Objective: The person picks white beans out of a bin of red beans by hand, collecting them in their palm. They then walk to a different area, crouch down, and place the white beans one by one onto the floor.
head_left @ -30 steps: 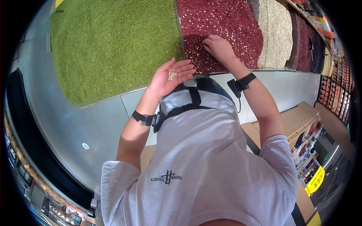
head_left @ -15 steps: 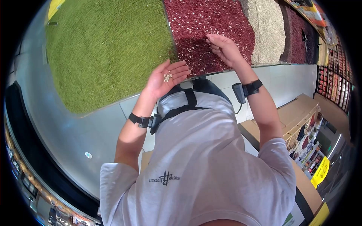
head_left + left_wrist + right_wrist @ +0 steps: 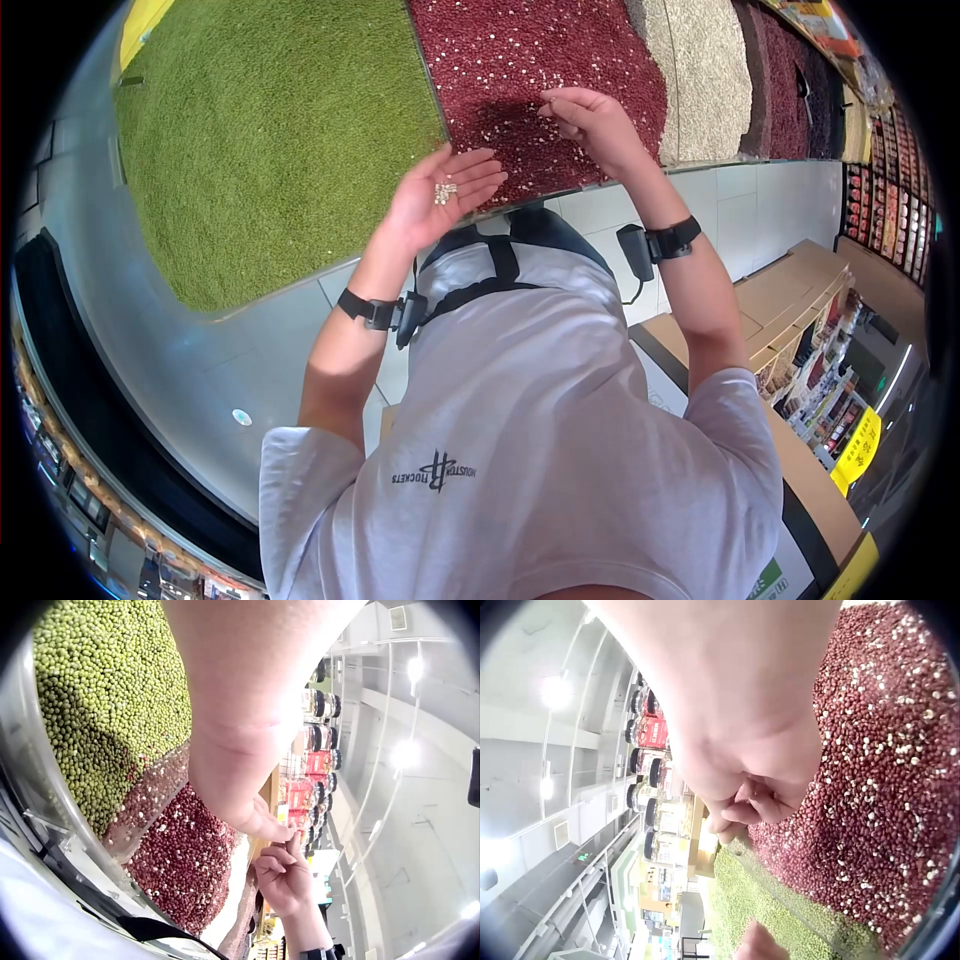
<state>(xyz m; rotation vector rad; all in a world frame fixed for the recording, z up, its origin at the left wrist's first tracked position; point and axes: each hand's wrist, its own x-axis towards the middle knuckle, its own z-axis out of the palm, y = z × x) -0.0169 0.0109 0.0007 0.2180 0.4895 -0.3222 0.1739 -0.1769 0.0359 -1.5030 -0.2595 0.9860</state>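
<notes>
- So, left hand (image 3: 440,205) palm-up just beside the red beans (image 3: 520,50), fingers loosely apart, pale bits (image 3: 445,191) on it.
- Right hand (image 3: 598,125) above the red beans, fingers bunched together.

A small cluster of pale, whitish beans (image 3: 444,191) lies loose in the upturned left hand (image 3: 432,208). More pale specks dot the dark red bean heap (image 3: 510,45).

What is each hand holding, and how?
Left hand: pale grains on its open palm. Right hand: fingertips pinched above the red beans; contents cannot be told.
</notes>
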